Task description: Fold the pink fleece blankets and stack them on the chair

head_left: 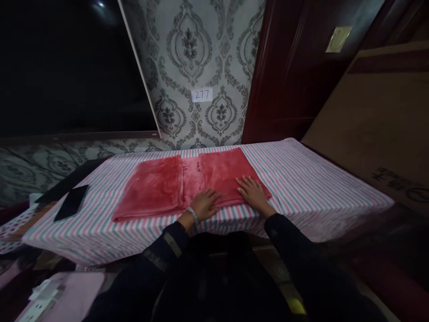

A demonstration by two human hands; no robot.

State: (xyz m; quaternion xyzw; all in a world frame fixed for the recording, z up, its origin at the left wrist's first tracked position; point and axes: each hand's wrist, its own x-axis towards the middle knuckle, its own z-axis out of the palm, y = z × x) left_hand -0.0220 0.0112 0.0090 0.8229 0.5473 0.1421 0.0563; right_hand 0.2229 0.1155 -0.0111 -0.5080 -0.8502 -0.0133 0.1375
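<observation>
A red plush blanket [150, 185] lies on a table covered by a striped cloth [291, 174]. Its left and right ends are folded inward, with a paler strip of the blanket showing between them. My left hand [203, 203], with a bracelet at the wrist, rests near the front edge of the blanket by that middle strip, fingers stretched out. On the right folded part, my right hand [252, 192] lies flat with its fingers spread. Neither hand grips the fabric.
A dark phone [72, 202] lies at the table's left. Behind are a large screen [73, 67] and a patterned wall with a paper label [202, 95]. A big cardboard box [378, 120] stands at the right. A power strip [38, 308] is at lower left.
</observation>
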